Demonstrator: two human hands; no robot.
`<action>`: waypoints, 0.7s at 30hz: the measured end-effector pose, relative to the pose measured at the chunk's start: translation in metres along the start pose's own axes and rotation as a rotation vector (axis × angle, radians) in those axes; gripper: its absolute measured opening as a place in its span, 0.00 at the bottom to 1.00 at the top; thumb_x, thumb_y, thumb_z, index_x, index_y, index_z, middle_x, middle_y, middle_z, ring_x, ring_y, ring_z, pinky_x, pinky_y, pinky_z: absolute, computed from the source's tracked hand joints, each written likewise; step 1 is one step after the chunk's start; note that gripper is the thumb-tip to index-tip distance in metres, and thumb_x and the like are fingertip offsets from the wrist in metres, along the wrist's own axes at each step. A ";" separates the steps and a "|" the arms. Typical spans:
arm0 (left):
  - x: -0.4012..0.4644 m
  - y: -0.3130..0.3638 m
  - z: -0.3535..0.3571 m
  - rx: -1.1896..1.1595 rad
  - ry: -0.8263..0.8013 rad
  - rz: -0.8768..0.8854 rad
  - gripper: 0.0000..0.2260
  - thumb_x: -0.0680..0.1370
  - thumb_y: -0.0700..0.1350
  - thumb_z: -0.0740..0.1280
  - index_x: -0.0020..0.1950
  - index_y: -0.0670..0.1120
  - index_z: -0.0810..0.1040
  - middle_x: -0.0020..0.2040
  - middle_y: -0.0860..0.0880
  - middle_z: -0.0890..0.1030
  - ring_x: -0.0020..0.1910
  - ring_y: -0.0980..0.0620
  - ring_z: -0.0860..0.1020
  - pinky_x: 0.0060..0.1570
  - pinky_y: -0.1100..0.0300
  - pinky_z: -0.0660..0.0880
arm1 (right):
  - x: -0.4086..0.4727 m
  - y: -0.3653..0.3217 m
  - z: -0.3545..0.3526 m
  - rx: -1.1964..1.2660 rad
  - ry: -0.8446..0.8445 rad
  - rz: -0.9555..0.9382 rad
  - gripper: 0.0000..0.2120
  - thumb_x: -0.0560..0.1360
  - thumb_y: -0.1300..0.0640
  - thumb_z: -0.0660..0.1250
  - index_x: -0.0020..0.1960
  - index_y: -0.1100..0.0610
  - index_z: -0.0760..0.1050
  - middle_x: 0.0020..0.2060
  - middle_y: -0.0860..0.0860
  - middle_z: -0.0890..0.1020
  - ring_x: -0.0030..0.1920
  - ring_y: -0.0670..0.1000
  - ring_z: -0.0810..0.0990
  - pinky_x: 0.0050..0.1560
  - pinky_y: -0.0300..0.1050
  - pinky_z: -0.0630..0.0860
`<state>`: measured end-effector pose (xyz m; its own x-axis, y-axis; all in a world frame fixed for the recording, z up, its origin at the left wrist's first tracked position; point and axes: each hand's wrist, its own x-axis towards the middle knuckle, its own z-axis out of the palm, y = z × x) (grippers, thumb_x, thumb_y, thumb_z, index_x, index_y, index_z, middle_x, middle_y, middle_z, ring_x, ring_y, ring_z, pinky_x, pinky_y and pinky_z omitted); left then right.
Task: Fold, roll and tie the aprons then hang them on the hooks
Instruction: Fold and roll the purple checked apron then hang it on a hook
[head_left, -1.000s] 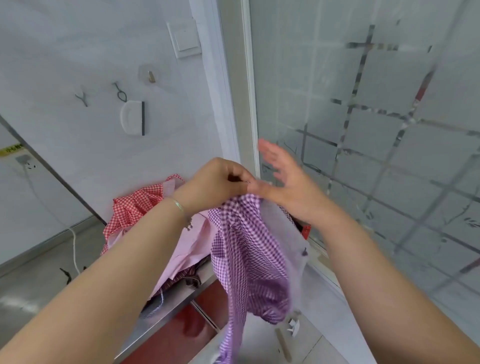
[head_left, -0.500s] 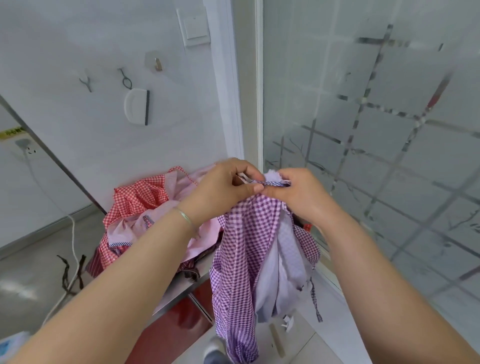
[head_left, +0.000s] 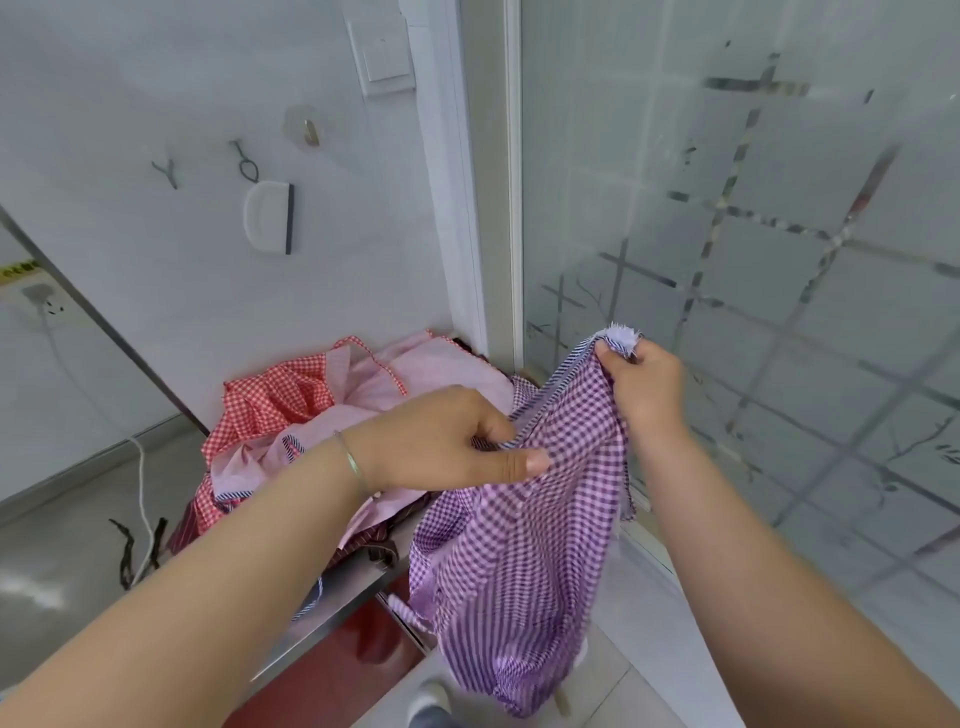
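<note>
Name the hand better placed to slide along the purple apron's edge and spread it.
Left. The left hand pinches the striped edge mid-length on the purple apron and could slide along it; the right hand anchors the corner.

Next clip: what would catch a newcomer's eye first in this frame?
The purple checked apron dominates mid-frame, hanging down from its striped top edge, which the left hand and the right hand pinch at two spots. Behind the left wrist, a heap of red checked and pink aprons lies on a steel counter. Up on the white wall, small hooks sit beside a hanging white scraper.
</note>
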<state>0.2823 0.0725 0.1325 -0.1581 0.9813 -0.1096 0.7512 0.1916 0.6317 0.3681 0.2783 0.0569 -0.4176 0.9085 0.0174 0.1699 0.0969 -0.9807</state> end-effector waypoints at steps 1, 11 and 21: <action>-0.003 0.008 -0.006 0.073 0.022 0.015 0.26 0.75 0.65 0.64 0.27 0.46 0.69 0.24 0.52 0.64 0.25 0.57 0.62 0.29 0.62 0.60 | 0.001 0.001 -0.001 0.037 -0.013 0.026 0.03 0.76 0.56 0.69 0.44 0.55 0.80 0.40 0.48 0.82 0.44 0.50 0.81 0.50 0.47 0.78; -0.009 -0.028 -0.074 0.701 0.469 -0.451 0.23 0.73 0.66 0.63 0.61 0.53 0.72 0.41 0.50 0.78 0.44 0.46 0.77 0.40 0.56 0.70 | -0.006 -0.047 -0.039 -0.065 -0.490 -0.206 0.10 0.69 0.47 0.71 0.39 0.53 0.80 0.35 0.46 0.83 0.37 0.46 0.78 0.45 0.44 0.72; 0.018 -0.031 -0.006 -0.221 0.218 -0.095 0.19 0.75 0.59 0.67 0.52 0.43 0.78 0.52 0.46 0.80 0.51 0.53 0.77 0.55 0.53 0.72 | -0.041 -0.055 -0.009 -0.017 -0.753 -0.173 0.05 0.73 0.58 0.72 0.46 0.60 0.82 0.43 0.58 0.84 0.43 0.51 0.79 0.54 0.55 0.76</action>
<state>0.2523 0.0841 0.1156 -0.3721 0.9279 -0.0242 0.5731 0.2502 0.7803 0.3841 0.2399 0.1118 -0.9329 0.3591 0.0274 0.0577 0.2241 -0.9729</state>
